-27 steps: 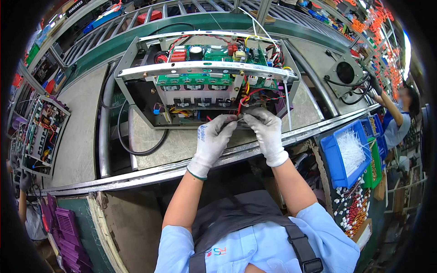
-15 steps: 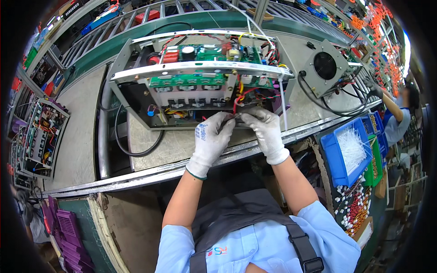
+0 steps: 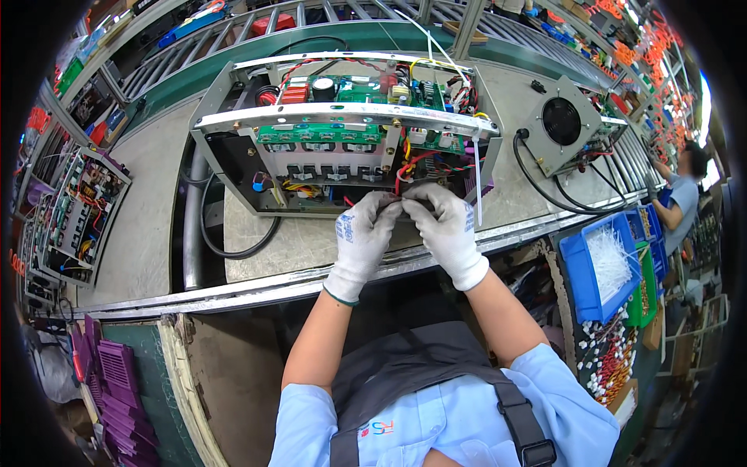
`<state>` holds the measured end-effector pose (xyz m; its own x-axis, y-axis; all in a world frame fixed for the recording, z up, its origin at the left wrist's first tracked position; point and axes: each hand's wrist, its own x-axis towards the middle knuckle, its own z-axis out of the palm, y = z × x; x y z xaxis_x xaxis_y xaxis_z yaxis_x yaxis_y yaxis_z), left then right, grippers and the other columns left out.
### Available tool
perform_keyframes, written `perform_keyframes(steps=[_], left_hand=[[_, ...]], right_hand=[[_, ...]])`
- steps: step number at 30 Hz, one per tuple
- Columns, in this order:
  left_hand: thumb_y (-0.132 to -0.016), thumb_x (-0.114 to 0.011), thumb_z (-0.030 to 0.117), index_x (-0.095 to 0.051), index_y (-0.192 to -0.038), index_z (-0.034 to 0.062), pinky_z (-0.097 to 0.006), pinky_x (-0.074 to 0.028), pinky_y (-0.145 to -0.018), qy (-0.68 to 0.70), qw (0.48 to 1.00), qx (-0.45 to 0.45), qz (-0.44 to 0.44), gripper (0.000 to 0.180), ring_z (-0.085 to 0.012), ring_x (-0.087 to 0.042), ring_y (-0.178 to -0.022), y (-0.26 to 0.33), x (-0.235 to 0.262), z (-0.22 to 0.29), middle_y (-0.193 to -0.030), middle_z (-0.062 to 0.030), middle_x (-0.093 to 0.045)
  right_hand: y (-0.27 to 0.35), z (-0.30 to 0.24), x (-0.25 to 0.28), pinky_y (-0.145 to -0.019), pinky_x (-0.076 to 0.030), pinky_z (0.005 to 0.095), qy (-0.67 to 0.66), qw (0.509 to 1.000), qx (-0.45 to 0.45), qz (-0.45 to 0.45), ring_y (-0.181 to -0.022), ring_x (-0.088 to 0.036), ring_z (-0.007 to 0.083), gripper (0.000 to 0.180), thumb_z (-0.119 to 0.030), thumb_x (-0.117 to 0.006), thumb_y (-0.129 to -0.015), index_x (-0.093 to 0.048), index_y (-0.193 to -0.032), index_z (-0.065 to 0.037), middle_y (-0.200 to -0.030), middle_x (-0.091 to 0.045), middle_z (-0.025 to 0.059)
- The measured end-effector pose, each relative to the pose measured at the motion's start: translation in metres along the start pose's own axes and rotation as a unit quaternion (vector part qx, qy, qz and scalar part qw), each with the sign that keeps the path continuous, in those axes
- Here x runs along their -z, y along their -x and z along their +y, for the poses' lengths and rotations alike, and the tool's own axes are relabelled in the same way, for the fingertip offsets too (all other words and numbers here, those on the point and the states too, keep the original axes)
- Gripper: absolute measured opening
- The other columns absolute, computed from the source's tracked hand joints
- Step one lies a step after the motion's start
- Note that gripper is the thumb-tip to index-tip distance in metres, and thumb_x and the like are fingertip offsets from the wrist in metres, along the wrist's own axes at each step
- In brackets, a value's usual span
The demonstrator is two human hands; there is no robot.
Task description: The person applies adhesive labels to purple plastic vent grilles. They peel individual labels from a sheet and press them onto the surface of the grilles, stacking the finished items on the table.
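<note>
1. A metal-topped bench point(image 3: 253, 268) runs across in front of me, carrying the work close to its near edge.
2. Centre stage on it stands an open metal chassis point(image 3: 311, 117), packed with wiring and green circuit boards point(image 3: 319, 135). I judge it stiff and fairly heavy, a two-handed lift by the side plates or long rails; the boards look fragile and make poor handholds.
3. To the right, well apart, sits a grey fan unit point(image 3: 577, 143) with a black cable looping from it.
4. Below, beyond the bench edge, a blue bin point(image 3: 576, 268) holds a heap of thin white strips point(image 3: 609, 263).
5. My gloved left hand point(image 3: 364, 233) and right hand point(image 3: 447, 233) meet at the chassis's lower front, thumbs and fingers drawn into a pinch. What lies between the tips I cannot tell.
6. A white tie point(image 3: 478, 187) hangs from the rail's right end, light and springy by its look.
7. Slim red wires point(image 3: 398, 185) drop just behind my fingertips: likely soft and bendy, best taken by the insulation, without tugging their ends.
</note>
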<state>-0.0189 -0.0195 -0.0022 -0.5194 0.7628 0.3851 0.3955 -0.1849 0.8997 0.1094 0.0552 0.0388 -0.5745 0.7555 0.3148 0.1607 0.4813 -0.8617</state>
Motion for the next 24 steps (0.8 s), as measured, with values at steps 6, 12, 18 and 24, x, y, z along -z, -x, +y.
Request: perform_keyframes(steps=[6,12,18,24], left_hand=[[-0.089,-0.072,0.024,-0.063,-0.099,-0.0003,-0.033,-0.052,-0.066,0.096,0.993,0.035,0.06,0.028,-0.0236,-0.069,-0.072,0.001,-0.004,-0.002,-0.078,-0.014,-0.069],[-0.091,-0.069,0.014,-0.063,-0.103,-0.0029,-0.03,-0.051,-0.067,-0.076,0.996,0.021,0.034,0.022,-0.0148,-0.065,-0.072,-0.003,0.001,-0.012,-0.079,-0.0085,-0.07],[-0.102,-0.056,0.028,-0.064,-0.104,0.003,-0.017,-0.04,-0.044,0.304,0.911,0.266,-0.088,0.026,-0.0029,-0.054,-0.048,-0.001,0.018,0.009,-0.064,0.0009,-0.062],[-0.1,-0.058,0.023,-0.063,-0.089,0.0045,-0.019,-0.037,-0.04,0.354,0.896,0.269,-0.026,0.023,-0.0045,-0.05,-0.043,-0.01,0.002,-0.009,-0.062,0.002,-0.059]], right_hand=[[0.015,0.006,-0.004,-0.071,-0.054,0.0368,0.089,0.963,0.245,0.064,-0.082,-0.067,0.0301,0.016,0.002,-0.07,-0.083,-0.067,-0.098,-0.005,-0.091,-0.068,0.0123],[0.012,0.024,-0.018,-0.075,-0.054,0.0373,0.088,0.967,0.238,-0.023,-0.088,-0.066,0.0301,0.02,0.005,-0.068,-0.082,-0.064,-0.098,-0.004,-0.094,-0.067,0.0123],[0.021,0.032,-0.018,-0.08,-0.052,0.037,-0.037,0.967,0.249,0.044,-0.091,-0.065,0.0277,0.02,0.002,-0.062,-0.09,-0.058,-0.109,-0.004,-0.1,-0.066,0.0119],[0.017,0.029,-0.04,-0.057,-0.043,0.0196,-0.335,0.942,-0.021,-0.008,-0.066,-0.05,0.0029,0.009,-0.006,-0.052,-0.101,-0.057,-0.107,-0.002,-0.091,-0.064,0.0046]])
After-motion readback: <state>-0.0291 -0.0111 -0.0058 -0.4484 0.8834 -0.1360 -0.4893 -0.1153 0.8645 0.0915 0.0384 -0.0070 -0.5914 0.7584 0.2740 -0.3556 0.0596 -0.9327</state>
